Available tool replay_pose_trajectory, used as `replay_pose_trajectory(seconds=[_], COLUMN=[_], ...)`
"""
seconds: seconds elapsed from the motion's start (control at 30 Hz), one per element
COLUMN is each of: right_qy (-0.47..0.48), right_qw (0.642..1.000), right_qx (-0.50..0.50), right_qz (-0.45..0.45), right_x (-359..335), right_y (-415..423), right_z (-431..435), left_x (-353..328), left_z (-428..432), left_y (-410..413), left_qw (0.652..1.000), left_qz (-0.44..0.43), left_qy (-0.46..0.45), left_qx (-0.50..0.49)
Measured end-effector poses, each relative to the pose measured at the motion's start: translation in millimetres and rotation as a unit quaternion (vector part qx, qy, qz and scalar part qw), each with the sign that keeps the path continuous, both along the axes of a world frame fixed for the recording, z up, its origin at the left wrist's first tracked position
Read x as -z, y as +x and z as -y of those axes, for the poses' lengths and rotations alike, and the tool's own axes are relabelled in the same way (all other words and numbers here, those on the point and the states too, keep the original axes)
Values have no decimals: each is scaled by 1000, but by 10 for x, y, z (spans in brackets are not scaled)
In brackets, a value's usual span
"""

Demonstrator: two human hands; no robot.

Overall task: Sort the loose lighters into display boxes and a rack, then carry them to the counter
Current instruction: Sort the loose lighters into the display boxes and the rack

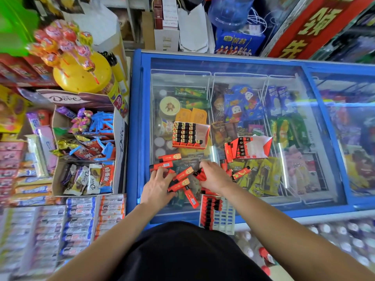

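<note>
Several loose red lighters lie scattered on the glass lid of a blue freezer. My left hand rests on the left part of the pile, fingers spread over lighters. My right hand is closed around a few red lighters at the pile's middle. A red display box, mostly filled with upright lighters, sits just beyond the pile. A second display box to the right holds one row. A white rack with a column of lighters stands at the lid's near edge.
Candy shelves and Dove boxes crowd the left side. A lollipop stand rises at the back left. Ice cream packets show under the freezer glass. Bottled water packs lie at the lower right.
</note>
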State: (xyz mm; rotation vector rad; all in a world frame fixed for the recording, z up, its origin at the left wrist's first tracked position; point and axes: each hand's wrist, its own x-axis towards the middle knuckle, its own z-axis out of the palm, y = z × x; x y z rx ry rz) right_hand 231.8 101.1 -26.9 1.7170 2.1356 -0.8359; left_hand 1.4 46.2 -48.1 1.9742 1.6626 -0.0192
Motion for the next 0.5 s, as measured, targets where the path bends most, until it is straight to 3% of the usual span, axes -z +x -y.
replay_pose_trajectory(seconds=[0.17, 0.33, 0.4, 0.5], right_qy=[-27, -60, -65, -77], right_qw=[997, 973, 953, 895], right_qx=[41, 174, 236, 356], right_qz=[-66, -140, -179, -258], right_x=[15, -139, -244, -347], right_y=[36, 105, 136, 200], right_z=[23, -4, -11, 33], left_x=[17, 43, 32, 28], left_z=[-39, -75, -98, -103], left_y=[21, 42, 61, 102], left_qw=[1000, 999, 999, 999], left_qz=[11, 30, 18, -5], left_qy=[17, 28, 24, 31], left_qx=[-7, -30, -32, -18])
